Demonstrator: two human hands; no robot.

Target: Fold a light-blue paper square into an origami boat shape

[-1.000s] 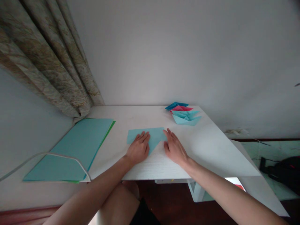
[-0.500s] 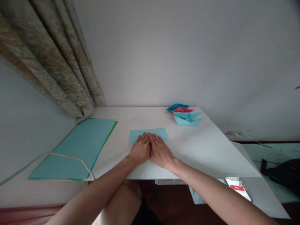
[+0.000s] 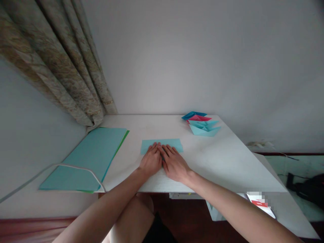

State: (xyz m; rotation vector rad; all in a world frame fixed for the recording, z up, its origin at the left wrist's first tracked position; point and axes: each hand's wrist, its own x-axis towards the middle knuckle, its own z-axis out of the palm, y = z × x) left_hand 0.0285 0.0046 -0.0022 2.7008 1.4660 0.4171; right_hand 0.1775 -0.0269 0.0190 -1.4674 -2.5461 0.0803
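Note:
A light blue sheet of paper, folded into a long rectangle, lies flat on the white table. On its near half rests my left hand, palm down with fingers stretched out. Beside it and touching it, my right hand also presses flat on the paper, its fingers a little spread. The paper's near edge is mostly hidden under both hands. Folded paper boats stand at the back right: a light blue boat in front, a pink boat behind it and a dark blue boat farthest back.
A stack of coloured paper sheets, light blue on top, covers the table's left side. Over it loops a white cable. Patterned curtains hang at the left, and a phone lies below the table's right front edge.
My right hand's fingers have spread slightly and shifted on the paper, while my left hand stays nearly in place. The whole view has moved a little.

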